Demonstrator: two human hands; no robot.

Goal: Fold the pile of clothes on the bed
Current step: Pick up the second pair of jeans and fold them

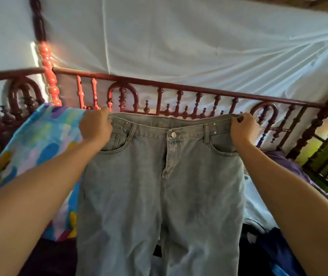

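Note:
A pair of light blue jeans (pixel 159 186) hangs spread out in front of me, front side facing me, button and fly in the middle. My left hand (pixel 95 127) grips the left end of the waistband. My right hand (pixel 244 128) grips the right end. Both arms are stretched forward and the waistband is pulled taut between them. The legs hang down out of the bottom of the view. Dark clothes (pixel 262 251) lie on the bed under and to the right of the jeans, partly hidden.
A carved dark red wooden bed rail (pixel 179 90) runs across behind the jeans, with a white mosquito net (pixel 179 46) above it. A colourful patterned cloth (pixel 37 144) lies at the left. A purple cloth (pixel 290 164) lies at the right.

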